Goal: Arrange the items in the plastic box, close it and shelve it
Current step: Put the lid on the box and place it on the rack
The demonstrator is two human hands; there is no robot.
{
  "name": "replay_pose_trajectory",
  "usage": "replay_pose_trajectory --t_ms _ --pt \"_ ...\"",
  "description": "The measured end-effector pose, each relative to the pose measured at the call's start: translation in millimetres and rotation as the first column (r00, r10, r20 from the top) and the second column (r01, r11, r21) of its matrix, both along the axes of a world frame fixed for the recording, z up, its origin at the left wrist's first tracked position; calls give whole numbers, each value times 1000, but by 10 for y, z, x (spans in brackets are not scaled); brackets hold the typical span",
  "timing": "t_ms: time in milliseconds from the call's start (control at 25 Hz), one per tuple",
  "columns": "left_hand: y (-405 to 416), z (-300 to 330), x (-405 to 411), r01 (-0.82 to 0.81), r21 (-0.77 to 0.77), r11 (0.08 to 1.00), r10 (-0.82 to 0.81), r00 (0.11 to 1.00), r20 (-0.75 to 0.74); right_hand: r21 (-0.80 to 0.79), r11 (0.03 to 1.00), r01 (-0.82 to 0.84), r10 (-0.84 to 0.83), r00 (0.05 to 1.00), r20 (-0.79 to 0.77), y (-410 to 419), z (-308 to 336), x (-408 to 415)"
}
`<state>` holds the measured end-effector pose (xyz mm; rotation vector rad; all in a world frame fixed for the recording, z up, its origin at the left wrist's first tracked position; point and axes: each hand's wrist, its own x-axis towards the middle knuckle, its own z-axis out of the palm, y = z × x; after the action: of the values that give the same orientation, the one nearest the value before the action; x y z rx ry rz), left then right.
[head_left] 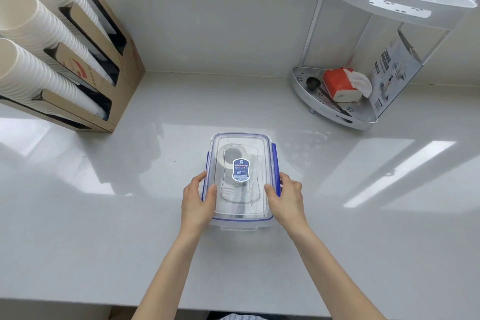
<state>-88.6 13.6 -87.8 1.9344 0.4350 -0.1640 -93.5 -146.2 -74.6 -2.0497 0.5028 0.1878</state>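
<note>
A clear plastic box [240,143] with blue side clips sits on the white counter, in the middle of the view. Its transparent lid, with a blue label in the centre, lies on top. Dark and pale items show dimly through the lid; I cannot make them out. My left hand [198,200] grips the box's left side, thumb on the lid and fingers on the blue clip. On the opposite side my right hand [285,197] holds the box the same way.
A white two-tier corner shelf [335,112] stands at the back right, holding a red tissue pack [340,83], a black scoop and a printed card. At the back left a cardboard holder [114,70] carries stacks of white paper cups [39,26].
</note>
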Motion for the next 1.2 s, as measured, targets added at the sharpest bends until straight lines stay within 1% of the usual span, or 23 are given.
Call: replay_pose_trajectory --t_ms 80,120,280,360,440,560,640,720,800,840,880,960,1040,1120,1200 --pt "17 24 -3 -12 -132 991 3 998 -69 -36 999 13 -12 999 36 24 -4 3" --pt "26 37 -7 -8 -171 985 -7 996 -88 -47 999 20 -18 998 53 41 4 8" --pt "54 125 6 -5 -196 981 -17 994 -109 -71 997 12 -7 998 67 50 2 10" --pt "81 129 43 -29 -190 981 0 988 -152 -65 998 5 -1 999 54 40 5 10" --pt "87 95 40 -33 -157 987 6 986 -166 -56 998 6 -2 998 59 41 10 -3" --pt "38 30 14 -19 -79 997 15 998 -59 -44 999 3 -1 999 47 43 17 -15" --pt "8 3 2 -27 17 999 27 1000 -2 -46 999 7 -5 1000 25 48 19 -7" --pt "-16 -39 -6 -20 154 988 12 998 55 -47 999 5 -5 1000 4 59 24 0" --pt "-26 -44 -27 -3 216 976 -15 997 82 -41 999 2 -2 1000 9 61 24 -10" --pt "-18 -39 -25 11 194 981 -27 997 77 -31 999 3 -2 1000 16 50 17 -15" --pt "-2 -19 -14 14 138 990 -21 998 52 -15 1000 3 -3 1000 19 34 12 -26" --pt "66 13 24 -8 -43 999 6 999 -48 52 999 9 -9 1000 -1 5 -1 -59" --pt "129 36 62 -33 -219 975 1 990 -143 126 992 23 -18 999 -38 -30 -7 -105" --pt "171 54 74 -75 -359 930 -8 975 -222 170 985 20 -7 997 -76 -50 -15 -141" --pt "172 57 89 -108 -420 901 -7 965 -263 194 981 11 0 998 -59 -72 0 -154"
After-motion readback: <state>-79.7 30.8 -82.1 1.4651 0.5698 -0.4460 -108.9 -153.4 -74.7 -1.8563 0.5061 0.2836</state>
